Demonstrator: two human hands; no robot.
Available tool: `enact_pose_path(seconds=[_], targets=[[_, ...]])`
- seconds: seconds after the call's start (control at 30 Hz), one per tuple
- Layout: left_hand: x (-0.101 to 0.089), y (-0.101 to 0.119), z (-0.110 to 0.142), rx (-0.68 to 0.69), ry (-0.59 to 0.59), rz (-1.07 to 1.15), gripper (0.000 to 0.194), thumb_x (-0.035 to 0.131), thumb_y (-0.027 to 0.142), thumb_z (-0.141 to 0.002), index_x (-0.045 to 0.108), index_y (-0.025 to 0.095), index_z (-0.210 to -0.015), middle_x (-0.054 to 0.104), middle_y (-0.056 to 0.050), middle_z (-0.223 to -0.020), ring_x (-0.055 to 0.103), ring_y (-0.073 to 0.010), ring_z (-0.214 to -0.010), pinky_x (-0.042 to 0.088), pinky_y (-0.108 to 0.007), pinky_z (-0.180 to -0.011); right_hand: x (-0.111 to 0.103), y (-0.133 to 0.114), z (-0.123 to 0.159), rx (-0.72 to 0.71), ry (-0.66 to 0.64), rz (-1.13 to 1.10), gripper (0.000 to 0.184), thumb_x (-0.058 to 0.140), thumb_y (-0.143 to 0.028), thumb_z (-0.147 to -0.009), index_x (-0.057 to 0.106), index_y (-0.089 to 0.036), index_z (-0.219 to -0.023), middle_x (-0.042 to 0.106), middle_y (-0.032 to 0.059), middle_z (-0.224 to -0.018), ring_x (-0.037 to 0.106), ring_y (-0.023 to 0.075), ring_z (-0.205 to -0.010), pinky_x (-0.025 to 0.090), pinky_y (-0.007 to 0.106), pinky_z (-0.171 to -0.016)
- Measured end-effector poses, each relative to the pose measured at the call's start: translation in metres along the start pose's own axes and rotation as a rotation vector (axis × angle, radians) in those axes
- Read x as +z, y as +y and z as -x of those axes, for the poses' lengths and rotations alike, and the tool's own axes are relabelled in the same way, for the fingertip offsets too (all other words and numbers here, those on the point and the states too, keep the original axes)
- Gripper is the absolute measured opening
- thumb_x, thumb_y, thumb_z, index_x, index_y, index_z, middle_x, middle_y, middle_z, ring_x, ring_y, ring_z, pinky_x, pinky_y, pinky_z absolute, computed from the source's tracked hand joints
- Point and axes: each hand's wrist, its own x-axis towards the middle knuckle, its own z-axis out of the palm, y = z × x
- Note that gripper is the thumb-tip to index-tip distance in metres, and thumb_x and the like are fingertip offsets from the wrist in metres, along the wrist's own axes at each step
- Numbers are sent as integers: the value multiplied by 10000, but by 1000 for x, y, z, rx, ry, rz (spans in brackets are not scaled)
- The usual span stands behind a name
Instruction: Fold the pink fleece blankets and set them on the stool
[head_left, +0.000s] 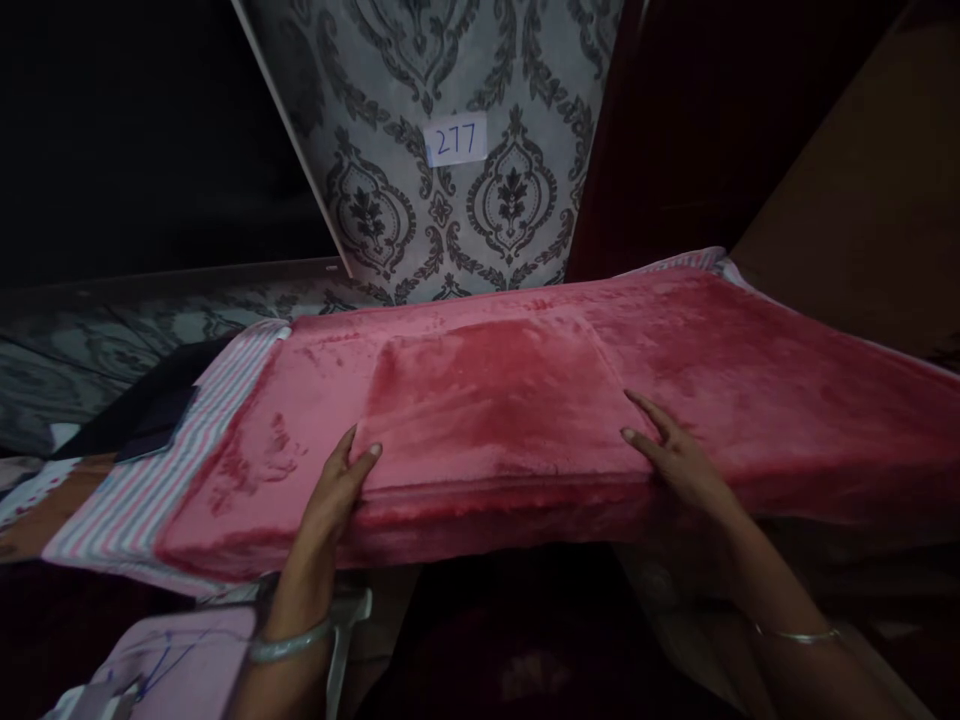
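A square of folded pinkish-red plush cloth [487, 400] lies flat on a larger red plush blanket [750, 370] of the same kind that covers the table. At the square's near left corner is my left hand [335, 490], its thumb reaching onto the edge and its forefinger stretched apart from it. Opposite, my right hand [682, 460] rests by the right edge with thumb and forefinger spread. Neither hand visibly pinches the cloth; the other fingers are partly hidden.
Striped cloth [157, 500] shows past the blanket's left end, with a dark flat object [159, 422] on it. A large dark screen [150, 140] stands at the back left. A paper marked 277 [456, 139] hangs on patterned wallpaper. A pink chair [180, 650] is at lower left.
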Motion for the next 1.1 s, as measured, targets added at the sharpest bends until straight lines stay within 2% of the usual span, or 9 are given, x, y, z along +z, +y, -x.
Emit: enact_pose_path(seconds=[0.1, 0.2, 0.47, 0.6, 0.77, 0.97, 1.1], targets=[[0, 3, 2, -113, -41, 176, 706, 621, 432, -823, 434, 207, -1466, 460, -90, -1518, 405, -266, -1414, 319, -437, -1170, -2, -3, -1, 12, -21, 13, 663, 582, -537, -826, 508, -254, -1421, 495, 54, -1485, 395, 281, -1407, 350, 456, -1153], [0, 4, 6, -144, -46, 285, 708, 602, 430, -829, 402, 253, -1485, 451, -57, -1528, 415, -252, -1408, 344, -428, -1157, -3, -4, 0, 12, -37, 19, 683, 575, -562, -816, 501, -262, -1425, 492, 46, -1488, 395, 279, -1408, 351, 453, -1155], [-7, -6, 9, -139, -62, 221, 695, 584, 509, -836, 430, 281, -1474, 433, -73, -1536, 413, -286, -1408, 431, -457, -1080, 3, 9, 0, 26, 61, 53, 687, 572, -654, -776, 556, -313, -1373, 564, 38, -1419, 455, 327, -1360, 402, 491, -1123], [-8, -7, 8, -141, -75, 287, 700, 597, 464, -822, 427, 293, -1479, 425, -57, -1541, 398, -287, -1416, 393, -467, -1109, 5, 14, -2, 24, 65, 63, 677, 562, -665, -772, 570, -324, -1357, 571, 30, -1413, 462, 319, -1356, 413, 467, -1121], [-7, -8, 9, -168, -44, 460, 759, 724, 512, -735, 504, 293, -1427, 463, -54, -1521, 382, -294, -1424, 280, -436, -1179, 7, 13, -2, 14, 85, 90, 666, 549, -632, -803, 577, -269, -1360, 594, 41, -1387, 492, 311, -1330, 412, 432, -1119], [-10, -6, 11, -156, -93, 671, 847, 840, 444, -603, 561, 248, -1378, 571, -86, -1423, 499, -314, -1332, 410, -387, -1099, 9, 14, -1, 24, 112, 87, 653, 540, -620, -807, 587, -255, -1345, 608, 46, -1369, 513, 305, -1311, 418, 411, -1112], [-11, -6, 11, -174, -100, 675, 876, 849, 443, -577, 561, 238, -1379, 619, -96, -1363, 529, -315, -1301, 430, -388, -1080, 10, 19, -2, -9, 119, 106, 673, 537, -626, -798, 583, -243, -1349, 606, 58, -1370, 521, 306, -1303, 432, 420, -1095]])
